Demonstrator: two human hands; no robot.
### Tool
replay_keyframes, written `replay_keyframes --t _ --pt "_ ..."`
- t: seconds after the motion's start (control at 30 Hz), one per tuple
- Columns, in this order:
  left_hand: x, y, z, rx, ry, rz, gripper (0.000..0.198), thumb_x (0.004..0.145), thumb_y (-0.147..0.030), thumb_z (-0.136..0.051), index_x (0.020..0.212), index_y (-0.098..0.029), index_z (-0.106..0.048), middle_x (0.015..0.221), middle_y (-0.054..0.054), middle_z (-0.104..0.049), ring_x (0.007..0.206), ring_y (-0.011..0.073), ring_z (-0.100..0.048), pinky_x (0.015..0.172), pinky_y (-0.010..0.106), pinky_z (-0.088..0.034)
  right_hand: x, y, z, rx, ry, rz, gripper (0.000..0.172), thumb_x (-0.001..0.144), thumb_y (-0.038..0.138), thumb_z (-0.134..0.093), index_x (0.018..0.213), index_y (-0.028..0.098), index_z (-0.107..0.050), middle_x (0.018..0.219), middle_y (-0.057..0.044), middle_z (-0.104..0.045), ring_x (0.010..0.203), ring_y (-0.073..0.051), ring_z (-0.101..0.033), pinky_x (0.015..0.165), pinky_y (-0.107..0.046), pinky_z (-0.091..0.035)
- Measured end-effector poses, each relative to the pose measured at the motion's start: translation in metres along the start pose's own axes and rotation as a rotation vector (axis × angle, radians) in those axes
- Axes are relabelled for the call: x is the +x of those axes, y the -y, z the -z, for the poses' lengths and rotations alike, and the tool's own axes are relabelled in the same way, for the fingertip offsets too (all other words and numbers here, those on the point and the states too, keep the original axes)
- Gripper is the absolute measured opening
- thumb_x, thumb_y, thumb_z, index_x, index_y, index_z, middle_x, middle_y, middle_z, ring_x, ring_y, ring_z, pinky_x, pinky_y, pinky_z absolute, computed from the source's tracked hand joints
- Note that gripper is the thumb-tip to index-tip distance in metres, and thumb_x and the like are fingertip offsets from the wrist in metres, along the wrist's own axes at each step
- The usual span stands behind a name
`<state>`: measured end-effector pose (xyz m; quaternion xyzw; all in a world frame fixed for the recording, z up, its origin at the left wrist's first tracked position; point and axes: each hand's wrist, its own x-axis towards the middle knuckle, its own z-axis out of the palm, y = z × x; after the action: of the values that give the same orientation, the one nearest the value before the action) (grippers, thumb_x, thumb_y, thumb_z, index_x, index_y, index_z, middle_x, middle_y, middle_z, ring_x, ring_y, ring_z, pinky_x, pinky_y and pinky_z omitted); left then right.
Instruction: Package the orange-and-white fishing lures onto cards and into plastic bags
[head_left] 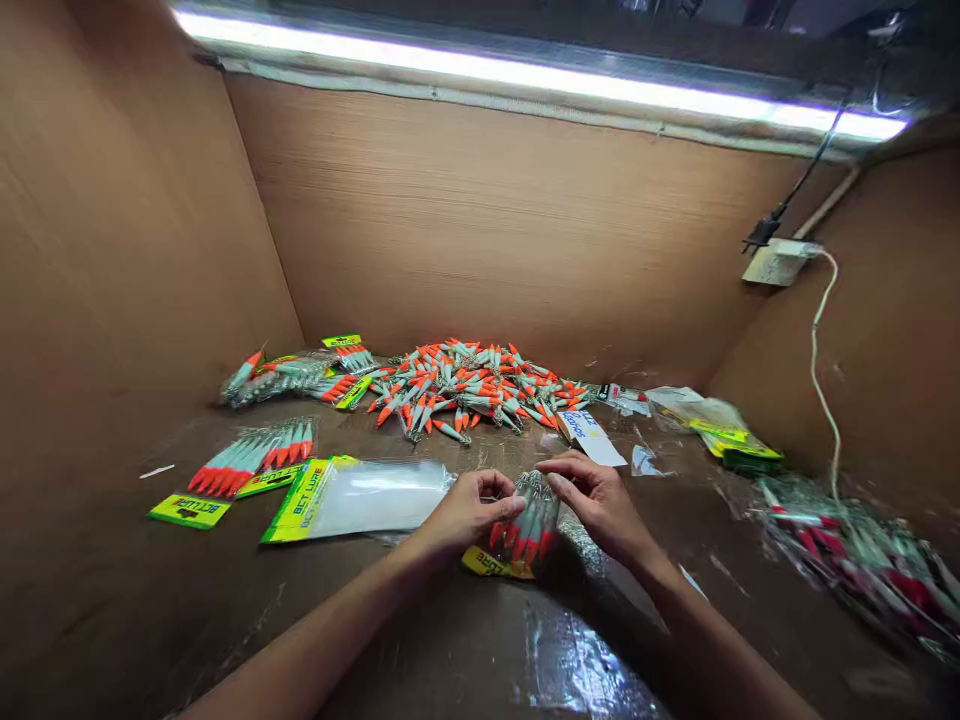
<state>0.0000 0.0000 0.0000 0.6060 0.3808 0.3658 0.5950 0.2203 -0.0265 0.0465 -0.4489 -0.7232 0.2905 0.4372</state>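
Observation:
Both my hands hold one clear bag of orange-tipped grey lures [527, 520] low over the brown table [375, 620]. My left hand [466, 510] pinches the bag's left side, fingers curled. My right hand [596, 500] grips its top right edge, fingers bent over it. The bag's yellow header card [491, 565] points toward me. A stack of empty clear bags with yellow-green headers [352, 497] lies just left of my left hand.
A heap of loose orange and grey lures [465, 385] lies at the back. Filled bags [247, 462] lie at left, with others [300, 375] at back left and a pile [862, 565] at right. Cardboard walls enclose the table. A cable [821, 380] hangs at right.

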Motion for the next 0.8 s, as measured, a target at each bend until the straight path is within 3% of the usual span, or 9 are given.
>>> replay_keyframes --t 0.27,0.5,0.8 --pt "0.0012 -0.0002 0.0004 -0.002 0.047 -0.007 0.036 0.074 -0.045 -0.078 0.085 -0.015 -0.061 0.071 -0.002 -0.061 0.059 0.0112 -0.055 0.054 0.021 -0.04 -0.001 -0.0035 -0.0034 0.027 -0.006 -0.015 0.029 0.096 0.039 -0.057 0.115 0.024 -0.073 0.105 -0.006 -0.069 0.095 -0.021 -0.064 0.084 -0.033 -0.048" --pt "-0.0002 -0.0039 0.0007 0.008 0.085 0.008 0.041 0.068 -0.046 -0.083 0.071 -0.016 -0.055 0.059 -0.005 -0.054 0.051 0.0086 -0.049 0.049 0.019 -0.033 -0.0024 -0.0035 -0.0045 0.027 0.006 0.016 0.026 0.096 0.036 -0.058 0.114 0.026 -0.072 0.11 -0.006 -0.066 0.098 -0.02 -0.063 0.083 -0.031 -0.048" --pt "0.0015 -0.0037 0.0019 -0.153 0.02 0.015 0.04 0.069 -0.042 -0.084 0.087 -0.014 -0.061 0.074 0.001 -0.066 0.061 0.0119 -0.06 0.058 0.021 -0.044 -0.0008 -0.0024 -0.0008 0.008 0.015 0.045 0.027 0.096 0.035 -0.057 0.118 0.026 -0.07 0.113 -0.006 -0.064 0.102 -0.02 -0.062 0.084 -0.031 -0.05"
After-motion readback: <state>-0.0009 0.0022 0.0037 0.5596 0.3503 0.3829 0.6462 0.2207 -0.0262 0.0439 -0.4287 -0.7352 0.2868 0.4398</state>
